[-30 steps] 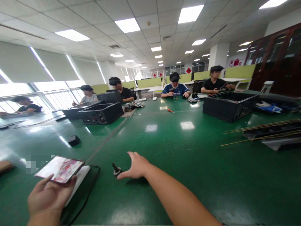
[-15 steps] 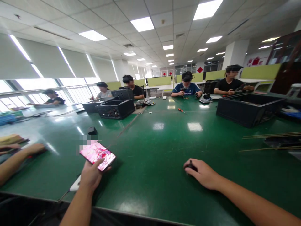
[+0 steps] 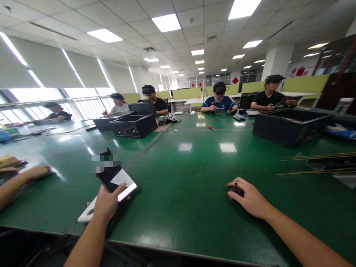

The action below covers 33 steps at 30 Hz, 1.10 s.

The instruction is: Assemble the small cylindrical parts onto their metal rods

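My left hand (image 3: 106, 205) is closed around a smartphone (image 3: 119, 177), its thumb lying over the lower part of the screen. The screen is dark with a bright white area. Over to the right, my right hand (image 3: 251, 196) is curled low at the green tabletop (image 3: 183, 207). Between its thumb and fingers sits a small dark object (image 3: 236, 190) with a short stub pointing up; its kind is not clear. A white device (image 3: 88, 211) with a cable lies partly hidden behind my left forearm.
A small black block (image 3: 105, 151) stands beyond the phone. Open black computer cases (image 3: 136, 126) stand at the far left and right (image 3: 286, 129). An orange screwdriver (image 3: 213, 128) lies farther back. Another person's arm (image 3: 25, 181) rests at left; several people sit around the table.
The phone screen has gone from a pink picture to dark with a white area. My right hand has shifted right with the small dark object, its fingers somewhat looser.
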Each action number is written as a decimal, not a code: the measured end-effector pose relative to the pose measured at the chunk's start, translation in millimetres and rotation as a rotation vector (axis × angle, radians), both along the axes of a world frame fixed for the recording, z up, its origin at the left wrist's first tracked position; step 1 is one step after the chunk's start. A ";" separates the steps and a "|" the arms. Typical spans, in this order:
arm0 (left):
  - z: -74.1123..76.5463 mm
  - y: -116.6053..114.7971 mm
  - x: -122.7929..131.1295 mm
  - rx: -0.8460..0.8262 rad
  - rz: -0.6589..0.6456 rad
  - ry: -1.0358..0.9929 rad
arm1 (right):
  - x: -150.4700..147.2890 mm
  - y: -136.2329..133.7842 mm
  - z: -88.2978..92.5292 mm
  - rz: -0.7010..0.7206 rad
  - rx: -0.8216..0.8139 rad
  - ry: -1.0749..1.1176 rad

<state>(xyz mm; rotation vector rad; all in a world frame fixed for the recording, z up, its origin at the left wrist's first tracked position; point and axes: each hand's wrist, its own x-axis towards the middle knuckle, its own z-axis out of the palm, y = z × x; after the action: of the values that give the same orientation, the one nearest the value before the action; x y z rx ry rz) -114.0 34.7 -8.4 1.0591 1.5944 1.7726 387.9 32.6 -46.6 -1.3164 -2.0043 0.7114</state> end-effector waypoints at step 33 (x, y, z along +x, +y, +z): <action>5.8 -1.4 2.7 0.021 0.032 -0.152 | 31.4 1.2 9.9 0.166 -0.336 0.022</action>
<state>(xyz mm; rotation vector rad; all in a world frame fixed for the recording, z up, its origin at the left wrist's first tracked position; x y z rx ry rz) -111.3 33.4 -2.6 0.8900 1.5117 1.8482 419.3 33.8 -36.7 -1.3267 -2.0554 1.1768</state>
